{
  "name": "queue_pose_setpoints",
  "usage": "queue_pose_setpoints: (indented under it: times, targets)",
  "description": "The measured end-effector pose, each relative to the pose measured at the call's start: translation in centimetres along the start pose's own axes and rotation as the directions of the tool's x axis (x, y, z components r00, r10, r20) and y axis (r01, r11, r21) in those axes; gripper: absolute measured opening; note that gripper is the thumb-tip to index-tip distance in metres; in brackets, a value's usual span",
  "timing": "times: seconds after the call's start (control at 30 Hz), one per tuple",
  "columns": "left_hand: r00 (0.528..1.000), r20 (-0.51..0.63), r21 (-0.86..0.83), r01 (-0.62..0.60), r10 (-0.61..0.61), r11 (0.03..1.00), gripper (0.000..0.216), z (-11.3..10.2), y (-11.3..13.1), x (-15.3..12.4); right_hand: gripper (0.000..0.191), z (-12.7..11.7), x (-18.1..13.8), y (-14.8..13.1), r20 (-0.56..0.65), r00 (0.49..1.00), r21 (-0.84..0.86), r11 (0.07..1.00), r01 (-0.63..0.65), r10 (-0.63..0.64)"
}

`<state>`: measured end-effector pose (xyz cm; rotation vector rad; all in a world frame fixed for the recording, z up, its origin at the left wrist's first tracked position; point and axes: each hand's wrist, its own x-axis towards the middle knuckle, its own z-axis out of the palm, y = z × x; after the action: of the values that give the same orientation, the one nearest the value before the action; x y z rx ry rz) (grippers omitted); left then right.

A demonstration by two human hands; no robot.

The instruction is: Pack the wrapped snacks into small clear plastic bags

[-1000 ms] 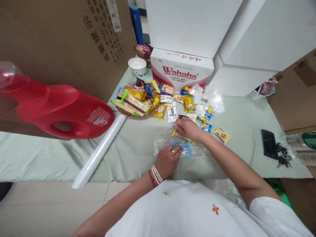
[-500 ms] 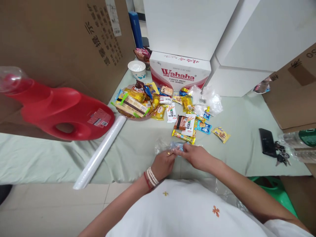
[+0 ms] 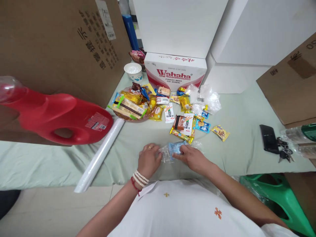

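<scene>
A clear plastic bag [image 3: 166, 154] lies on the pale green cloth [image 3: 234, 154] in front of me, with a light blue snack packet [image 3: 175, 147] in it. My left hand [image 3: 149, 160] grips the bag's left end, fingers curled. My right hand [image 3: 191, 156] pinches the bag at the blue packet. Just beyond lie a yellow snack bar [image 3: 181, 136], a brown and white packet [image 3: 183, 123] and more small wrapped snacks. A round dish [image 3: 133, 107] at centre left is heaped with packets.
A big red detergent jug [image 3: 56, 117] lies at the left beside a white roll [image 3: 101, 153]. Behind stand cardboard boxes, a Wahaha carton [image 3: 174, 73], a paper cup [image 3: 133, 71]. A black phone [image 3: 268, 138] and keys [image 3: 285, 153] sit right. A green stool [image 3: 276, 197] is lower right.
My right hand left the snack pile and came back to the bag. My left hand slid left along the bag, and both now hold it with the blue packet inside.
</scene>
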<state>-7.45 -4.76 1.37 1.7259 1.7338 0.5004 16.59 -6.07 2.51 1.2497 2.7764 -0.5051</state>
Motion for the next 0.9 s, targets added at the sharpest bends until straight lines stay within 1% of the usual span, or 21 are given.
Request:
queue_pose_setpoints:
  times: [0.03,0.07,0.13,0.17,0.2,0.23,0.27,0.3,0.33,0.37,0.4,0.43,0.47,0.5,0.53,0.6,0.67,0.73,0.77,0.83,0.9]
  targets:
    - [0.997,0.070,-0.116,0.042,-0.034,0.992,0.019,-0.3,0.5,-0.1,0.047,0.1,0.0,0.1,-0.014,1.000,0.039,0.999,0.009,-0.009]
    - [0.986,0.147,-0.255,0.110,-0.074,0.961,0.022,-0.5,1.1,-0.1,0.046,0.2,0.0,0.1,-0.029,0.999,0.081,0.997,0.019,-0.016]
    - [0.947,0.304,-0.488,0.251,-0.107,0.836,0.024,-0.3,2.5,0.1,0.041,0.3,-0.3,0.0,-0.061,0.998,0.162,0.986,0.028,-0.018]
    - [0.931,0.350,-0.542,0.293,-0.105,0.787,0.025,0.2,3.3,0.4,0.038,0.2,-0.6,0.0,-0.079,0.997,0.198,0.980,0.029,-0.013]
    - [0.927,0.362,-0.551,0.294,-0.093,0.781,0.026,0.7,4.1,0.6,0.036,0.2,-0.9,0.1,-0.096,0.995,0.235,0.971,0.033,-0.010]
    - [0.936,0.345,-0.512,0.249,-0.068,0.822,0.028,1.4,4.8,0.8,0.035,0.1,-1.4,0.3,-0.115,0.993,0.278,0.960,0.045,-0.014]
    - [0.951,0.308,-0.426,0.162,-0.026,0.890,0.031,2.1,5.4,0.8,0.035,0.1,-1.9,0.5,-0.139,0.990,0.330,0.942,0.069,-0.023]
    - [0.963,0.268,-0.296,0.054,0.029,0.954,0.033,2.7,5.9,0.8,0.036,0.1,-2.4,0.9,-0.177,0.984,0.388,0.917,0.088,-0.020]
    - [0.966,0.245,-0.143,-0.053,0.087,0.988,0.036,3.2,6.2,0.7,0.037,0.3,-2.8,1.4,-0.230,0.973,0.443,0.893,0.080,0.027]
    - [0.961,0.244,0.006,-0.140,0.134,0.990,0.037,3.6,6.4,0.6,0.036,0.6,-3.2,1.9,-0.292,0.948,0.481,0.876,0.032,0.125]
    - [0.952,0.259,0.130,-0.201,0.163,0.971,0.039,3.9,6.5,0.4,0.035,1.0,-3.5,2.3,-0.349,0.900,0.499,0.864,-0.058,0.262]
    - [0.946,0.273,0.224,-0.237,0.173,0.945,0.039,4.1,6.6,0.2,0.034,1.5,-3.6,2.7,-0.393,0.825,0.497,0.849,-0.183,0.407]
    - [0.943,0.281,0.286,-0.261,0.180,0.922,0.038,4.2,6.5,0.1,0.034,2.1,-3.6,3.1,-0.423,0.735,0.476,0.820,-0.317,0.530]
    - [0.941,0.277,0.324,-0.282,0.194,0.903,0.036,4.3,6.5,0.0,0.036,2.7,-3.6,3.2,-0.440,0.662,0.442,0.788,-0.429,0.607]
    - [0.940,0.262,0.343,-0.301,0.217,0.890,0.034,4.4,6.4,-0.1,0.037,3.2,-3.6,3.3,-0.446,0.628,0.403,0.770,-0.494,0.637]
    - [0.939,0.211,0.347,-0.332,0.272,0.877,0.031,4.5,6.1,0.0,0.025,3.8,-3.8,3.3,-0.446,0.639,0.362,0.780,-0.511,0.626]
    - [0.938,0.147,0.336,-0.345,0.313,0.876,0.029,4.7,5.8,0.1,0.013,3.5,-4.0,3.0,-0.448,0.657,0.394,0.794,-0.463,0.606]
    - [0.942,0.079,0.326,-0.334,0.326,0.884,0.029,5.1,5.5,0.1,0.013,2.5,-4.0,2.7,-0.411,0.668,0.490,0.768,-0.412,0.621]
    - [0.944,0.053,0.318,-0.326,0.327,0.890,0.029,5.3,5.3,0.0,0.014,1.9,-3.7,2.4,-0.378,0.682,0.541,0.747,-0.387,0.627]
    - [0.950,0.015,0.295,-0.302,0.312,0.906,0.035,5.8,5.2,-0.1,0.014,0.7,-2.8,1.6,-0.319,0.743,0.601,0.732,-0.323,0.589]
    - [0.965,-0.012,0.280,-0.250,0.264,0.927,0.049,6.1,5.0,0.0,0.015,0.1,-1.3,0.6,-0.289,0.819,0.583,0.770,-0.259,0.495]
